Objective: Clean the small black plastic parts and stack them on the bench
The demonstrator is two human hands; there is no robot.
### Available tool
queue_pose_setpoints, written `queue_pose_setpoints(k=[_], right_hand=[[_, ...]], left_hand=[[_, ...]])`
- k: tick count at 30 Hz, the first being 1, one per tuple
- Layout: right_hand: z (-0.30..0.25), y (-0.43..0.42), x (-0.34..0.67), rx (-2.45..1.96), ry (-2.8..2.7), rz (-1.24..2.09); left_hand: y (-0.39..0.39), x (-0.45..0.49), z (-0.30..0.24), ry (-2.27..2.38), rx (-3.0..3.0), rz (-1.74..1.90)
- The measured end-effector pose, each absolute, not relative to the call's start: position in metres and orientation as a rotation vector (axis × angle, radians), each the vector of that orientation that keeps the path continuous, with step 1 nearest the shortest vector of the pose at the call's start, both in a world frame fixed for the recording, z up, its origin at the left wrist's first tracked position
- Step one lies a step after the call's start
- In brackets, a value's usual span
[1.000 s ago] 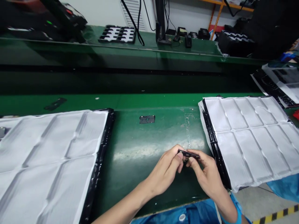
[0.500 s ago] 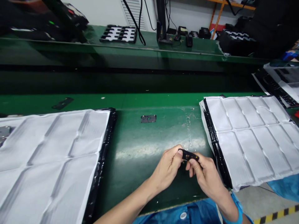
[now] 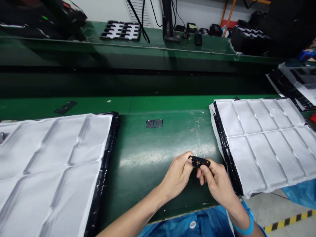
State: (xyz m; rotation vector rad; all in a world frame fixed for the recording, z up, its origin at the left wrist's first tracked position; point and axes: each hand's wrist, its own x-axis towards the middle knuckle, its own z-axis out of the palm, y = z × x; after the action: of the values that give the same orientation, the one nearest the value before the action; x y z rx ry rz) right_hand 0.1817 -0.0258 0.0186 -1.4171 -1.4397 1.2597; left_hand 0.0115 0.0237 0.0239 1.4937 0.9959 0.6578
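Observation:
A small black rectangular plastic part (image 3: 198,161) with gold-coloured spots is held up over the green worktop. Its left end is pinched by my left hand (image 3: 179,171), thumb on the near side. My right hand (image 3: 217,181) grips the right end between thumb and fingers and wears a blue wrist strap (image 3: 247,224). Beyond the hands a similar flat black part (image 3: 154,123) with a hole in it lies on the green worktop (image 3: 140,184).
White-lined black trays stand at left (image 3: 61,148) and right (image 3: 266,144). Another black part (image 3: 65,107) lies behind the left tray. Along the rear shelf are a slotted tray (image 3: 120,30), a dark post (image 3: 168,19) and hanging cables.
The black part has levelled slightly in my fingers, both hands still gripping its ends. The whole view has shifted a little.

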Motion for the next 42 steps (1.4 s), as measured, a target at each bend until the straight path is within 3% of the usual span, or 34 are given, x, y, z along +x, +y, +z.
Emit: queue_pose_setpoints(k=[26, 36, 42], right_hand=[[0.014, -0.024, 0.183, -1.419, -1.531, 1.151], [0.015, -0.025, 0.182, -1.449, -1.502, 1.141], [0.019, -0.028, 0.189, -1.521, -1.392, 1.105]], left_hand=[[0.025, 0.006, 0.013, 0.96, 1.32, 0.642], [0.02, 0.014, 0.007, 1.006, 1.378, 0.675], [0.018, 0.0, 0.01, 1.03, 1.696, 0.502]])
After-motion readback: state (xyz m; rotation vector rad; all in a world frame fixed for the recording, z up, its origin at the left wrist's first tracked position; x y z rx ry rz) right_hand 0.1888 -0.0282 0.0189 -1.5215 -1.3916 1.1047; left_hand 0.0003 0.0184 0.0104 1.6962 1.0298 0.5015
